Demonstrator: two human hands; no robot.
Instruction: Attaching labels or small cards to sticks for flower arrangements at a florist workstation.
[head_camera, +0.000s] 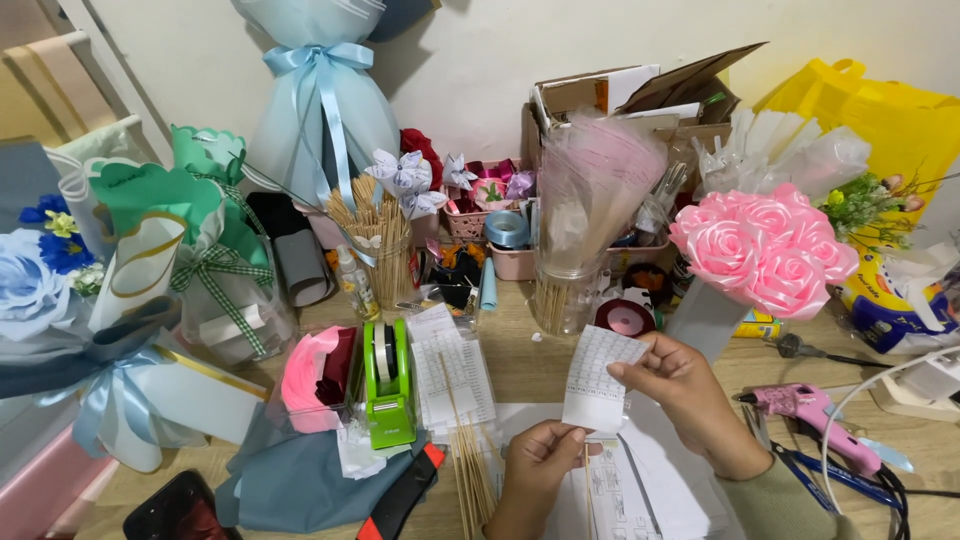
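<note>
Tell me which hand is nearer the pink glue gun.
Right. The right hand pinches the gridded paper sheet by its right edge, just left of the pink glue gun. The left hand grips the sheet's bottom edge, farther left.

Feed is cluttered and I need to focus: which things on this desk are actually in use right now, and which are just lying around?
In use:
- white gridded sheet, pinched by left hand and right hand
- white papers under the hands

Lying about:
- green tape dispenser
- wooden skewers
- pink glue gun
- pink rose bouquet
- red-handled cutter
</note>
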